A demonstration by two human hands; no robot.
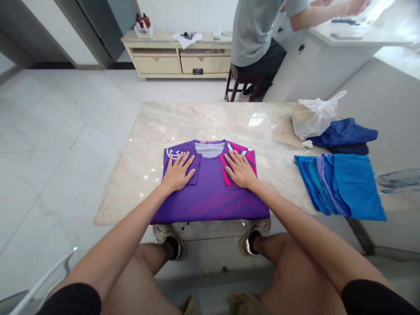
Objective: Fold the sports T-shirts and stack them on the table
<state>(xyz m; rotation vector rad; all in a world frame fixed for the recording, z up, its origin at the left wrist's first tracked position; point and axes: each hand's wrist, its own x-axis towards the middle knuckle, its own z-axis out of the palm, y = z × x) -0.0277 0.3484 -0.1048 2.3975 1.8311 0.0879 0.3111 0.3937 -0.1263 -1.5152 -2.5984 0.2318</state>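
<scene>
A purple jersey [210,192] lies on the marble table, its collar facing away from me and its lower part reaching the near edge. Both sleeves are folded inward over the front; the right one is pink and red striped, the left one purple with a white print. My left hand [179,171] rests flat on the left sleeve, fingers spread. Flat on the pink sleeve lies my right hand [240,169], its fingers also apart. Neither hand grips the cloth.
On the right of the table [131,175] sit a stack of folded blue clothes [354,186], dark blue fabric [348,133], a white plastic bag [313,116] and a clear plastic bottle [398,180]. Beyond the table, a person in grey [254,35] sits on a stool [246,78]. A low cabinet [157,65] stands behind.
</scene>
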